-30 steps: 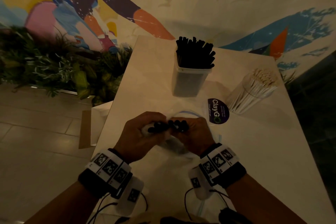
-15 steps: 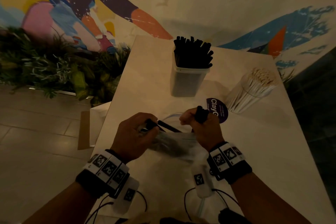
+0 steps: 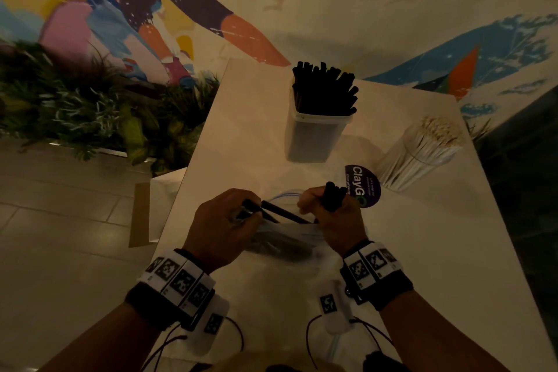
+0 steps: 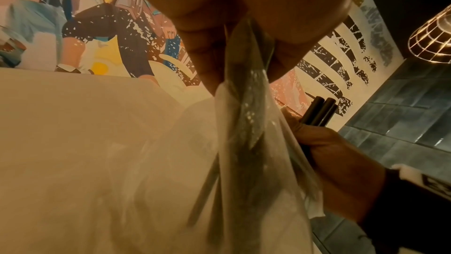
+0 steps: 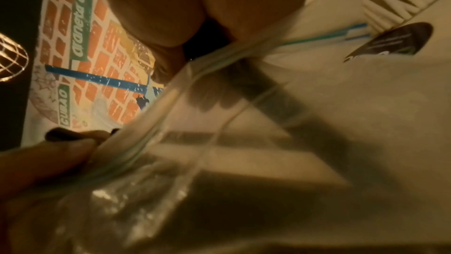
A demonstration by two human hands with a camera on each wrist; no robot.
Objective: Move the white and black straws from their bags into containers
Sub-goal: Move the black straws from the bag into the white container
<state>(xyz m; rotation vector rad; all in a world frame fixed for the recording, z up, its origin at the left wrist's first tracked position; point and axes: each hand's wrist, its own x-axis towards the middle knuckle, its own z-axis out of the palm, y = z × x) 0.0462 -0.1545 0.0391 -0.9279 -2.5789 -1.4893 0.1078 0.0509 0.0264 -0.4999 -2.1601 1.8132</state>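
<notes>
A clear zip bag (image 3: 283, 238) with black straws inside lies on the near part of the table. My left hand (image 3: 225, 223) grips its mouth (image 4: 244, 88), with a few straw ends poking out by its fingers. My right hand (image 3: 330, 214) holds a small bunch of black straws (image 3: 332, 195) upright, their tips sticking up above the fist (image 4: 319, 111). A loose black straw (image 3: 283, 214) slants between the two hands. Further back stand a clear tub of black straws (image 3: 320, 118) and a round container of white straws (image 3: 422, 151).
A round purple sticker (image 3: 363, 184) lies on the table just beyond my right hand. The table's left edge (image 3: 193, 160) drops to a tiled floor with plants (image 3: 75, 112). A painted mural wall rises behind the table.
My hands have parted from a joined grip over the bag. The right hand has drawn a bunch of black straws up and to the right, while the left stays on the bag's mouth.
</notes>
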